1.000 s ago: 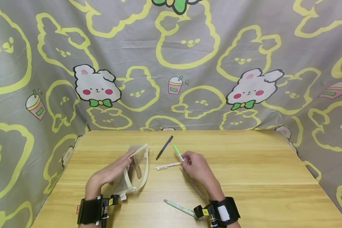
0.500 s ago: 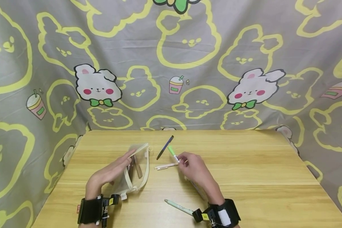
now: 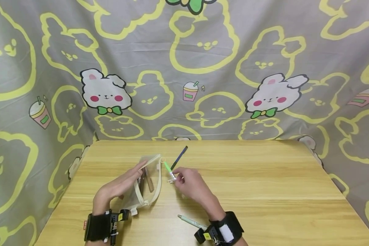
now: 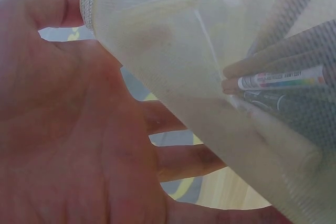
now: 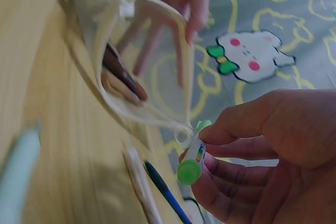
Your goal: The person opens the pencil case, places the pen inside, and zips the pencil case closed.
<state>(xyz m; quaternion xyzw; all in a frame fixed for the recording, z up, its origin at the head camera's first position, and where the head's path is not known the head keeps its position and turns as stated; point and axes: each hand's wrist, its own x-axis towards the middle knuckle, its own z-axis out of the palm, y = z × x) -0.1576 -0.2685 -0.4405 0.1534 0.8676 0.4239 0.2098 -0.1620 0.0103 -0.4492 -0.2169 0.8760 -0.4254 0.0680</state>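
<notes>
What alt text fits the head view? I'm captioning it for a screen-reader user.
A person's right hand pinches a green-capped marker beside the open mouth of a pale mesh pencil pouch, which the left hand holds open on a wooden table. A dark blue pen and a mint pen lie nearby, before a bunny-print backdrop.

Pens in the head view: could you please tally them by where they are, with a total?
Held in the right hand: 1, green-capped marker
Lying on the table: 3, dark blue pen, cream pen, pale green pen
Inside the mesh pouch: 2, brown pen, tan pen
Total: 6 in view
</notes>
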